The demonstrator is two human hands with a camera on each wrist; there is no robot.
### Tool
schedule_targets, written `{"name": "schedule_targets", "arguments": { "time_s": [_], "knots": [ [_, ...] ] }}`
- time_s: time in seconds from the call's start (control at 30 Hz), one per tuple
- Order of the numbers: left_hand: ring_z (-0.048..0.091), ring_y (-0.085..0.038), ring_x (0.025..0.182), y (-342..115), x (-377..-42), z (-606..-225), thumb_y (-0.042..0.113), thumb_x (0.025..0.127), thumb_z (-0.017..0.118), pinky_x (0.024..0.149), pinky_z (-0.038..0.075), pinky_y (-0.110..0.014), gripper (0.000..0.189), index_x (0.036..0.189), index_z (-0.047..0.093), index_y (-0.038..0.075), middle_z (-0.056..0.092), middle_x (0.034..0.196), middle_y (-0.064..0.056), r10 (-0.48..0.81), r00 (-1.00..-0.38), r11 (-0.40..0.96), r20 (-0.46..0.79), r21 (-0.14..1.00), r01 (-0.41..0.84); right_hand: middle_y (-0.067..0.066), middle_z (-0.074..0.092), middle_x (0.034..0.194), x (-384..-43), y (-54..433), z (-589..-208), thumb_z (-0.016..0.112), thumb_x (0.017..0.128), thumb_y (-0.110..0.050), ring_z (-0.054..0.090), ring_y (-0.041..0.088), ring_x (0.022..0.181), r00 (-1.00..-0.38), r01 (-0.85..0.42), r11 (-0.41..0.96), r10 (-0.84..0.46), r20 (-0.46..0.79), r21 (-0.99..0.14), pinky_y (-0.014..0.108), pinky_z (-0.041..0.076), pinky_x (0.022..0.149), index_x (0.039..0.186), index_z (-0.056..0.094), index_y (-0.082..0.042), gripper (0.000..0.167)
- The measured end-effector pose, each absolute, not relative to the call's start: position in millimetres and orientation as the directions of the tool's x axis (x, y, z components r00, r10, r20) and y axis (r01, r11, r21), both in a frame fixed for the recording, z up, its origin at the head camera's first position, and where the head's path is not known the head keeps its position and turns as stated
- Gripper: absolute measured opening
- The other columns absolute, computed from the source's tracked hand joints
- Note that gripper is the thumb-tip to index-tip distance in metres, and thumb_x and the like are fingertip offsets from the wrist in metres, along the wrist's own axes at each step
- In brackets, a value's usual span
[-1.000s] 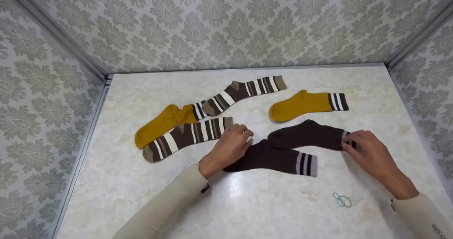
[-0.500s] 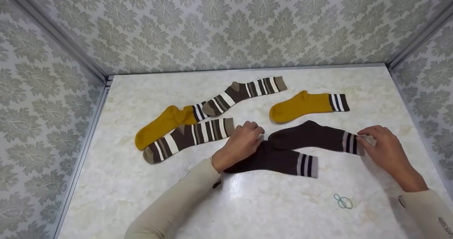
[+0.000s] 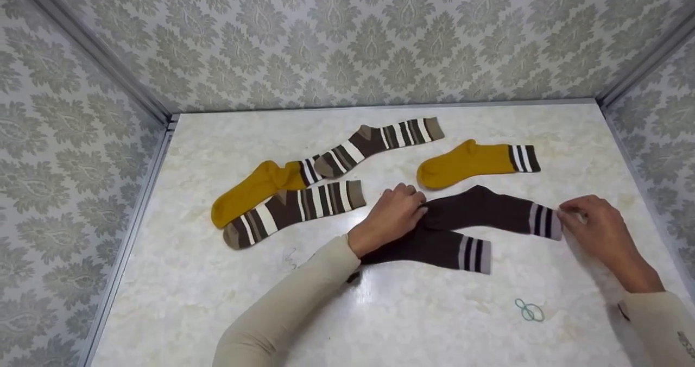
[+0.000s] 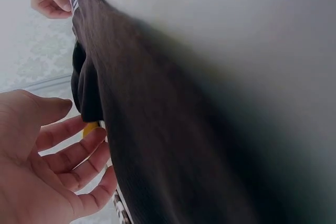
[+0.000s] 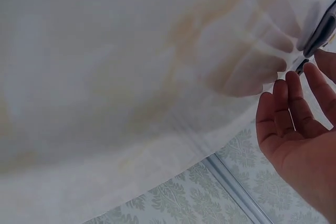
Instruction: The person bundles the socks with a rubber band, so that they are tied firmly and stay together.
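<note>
Two dark brown socks with grey-and-black striped cuffs lie partly overlapped, the upper sock [image 3: 480,209] behind the lower sock [image 3: 423,250]. My left hand [image 3: 391,215] reaches over the lower one and pinches the upper sock's toe. In the left wrist view, that toe end [image 4: 89,95] sits at the thumb and index fingertips, the other fingers loosely bent. My right hand [image 3: 600,228] holds the upper sock's cuff edge between thumb and index finger. In the right wrist view, the cuff [image 5: 320,32] shows at the fingertips.
A mustard sock [image 3: 464,166] lies behind the dark pair. Leftward are another mustard sock [image 3: 247,196] and two striped socks, one farther back [image 3: 374,144], one nearer [image 3: 293,209]. Green elastic bands [image 3: 529,310] lie at front right. Patterned walls [image 3: 369,46] enclose the table.
My left hand has moved right, from the lower dark sock to the upper one's toe. My right hand has slid right from the cuff's stripes to its end edge.
</note>
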State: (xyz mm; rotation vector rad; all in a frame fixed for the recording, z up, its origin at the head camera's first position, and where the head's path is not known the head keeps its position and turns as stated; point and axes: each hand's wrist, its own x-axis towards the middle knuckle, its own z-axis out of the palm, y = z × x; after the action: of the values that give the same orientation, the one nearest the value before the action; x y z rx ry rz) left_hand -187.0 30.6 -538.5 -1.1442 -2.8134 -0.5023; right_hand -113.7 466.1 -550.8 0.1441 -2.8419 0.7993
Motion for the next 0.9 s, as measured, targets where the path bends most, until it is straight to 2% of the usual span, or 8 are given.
{"name": "schedule_targets", "arguments": {
  "time_s": [0.2,0.37,0.6,0.77,0.9],
  "knots": [
    [0.068,-0.027,0.099,45,-188,-539,0.027,0.111,0.069,0.080,0.056,-0.044,0.019,0.114,0.076,0.010,0.072,0.108,-0.006,0.666,-0.728,0.678,0.163,0.274,0.682,0.030,0.072,0.111,-113,467,-552,0.077,0.102,-0.003,0.064,0.044,0.098,-0.980,-0.137,0.854,-0.045,0.192,-0.502,0.027,0.040,0.079,0.114,0.077,0.009,0.017],
    [0.069,-0.028,0.100,52,-188,-540,0.023,0.109,0.072,0.080,0.055,-0.044,0.015,0.113,0.075,0.009,0.071,0.109,-0.006,0.652,-0.744,0.697,0.145,0.272,0.664,0.029,0.072,0.111,-112,465,-552,0.076,0.102,-0.003,0.064,0.043,0.099,-0.981,-0.137,0.854,-0.049,0.186,-0.501,0.030,0.042,0.080,0.115,0.077,0.008,0.017],
    [0.069,-0.028,0.101,59,-190,-544,0.017,0.107,0.073,0.080,0.053,-0.043,0.008,0.113,0.073,0.011,0.071,0.111,-0.003,0.629,-0.768,0.727,0.124,0.259,0.637,0.027,0.072,0.107,-113,461,-553,0.074,0.102,0.002,0.064,0.042,0.096,-0.976,-0.172,0.859,-0.083,0.199,-0.483,0.029,0.041,0.078,0.112,0.077,0.008,0.012],
    [0.070,-0.029,0.099,61,-193,-546,0.014,0.106,0.073,0.079,0.054,-0.047,0.004,0.106,0.075,0.011,0.072,0.104,-0.002,0.611,-0.784,0.732,0.109,0.299,0.612,0.026,0.069,0.103,-115,457,-552,0.072,0.102,0.005,0.062,0.040,0.093,-0.977,-0.182,0.867,-0.104,0.188,-0.464,0.039,0.043,0.076,0.108,0.073,0.008,0.007],
    [0.072,-0.029,0.100,59,-195,-544,0.012,0.106,0.073,0.078,0.056,-0.047,0.004,0.109,0.075,0.011,0.074,0.105,-0.003,0.605,-0.789,0.721,0.103,0.348,0.599,0.026,0.068,0.103,-115,455,-548,0.070,0.103,0.004,0.062,0.041,0.094,-0.981,-0.164,0.870,-0.095,0.167,-0.465,0.047,0.045,0.076,0.108,0.070,0.007,0.006]
  ]
}}
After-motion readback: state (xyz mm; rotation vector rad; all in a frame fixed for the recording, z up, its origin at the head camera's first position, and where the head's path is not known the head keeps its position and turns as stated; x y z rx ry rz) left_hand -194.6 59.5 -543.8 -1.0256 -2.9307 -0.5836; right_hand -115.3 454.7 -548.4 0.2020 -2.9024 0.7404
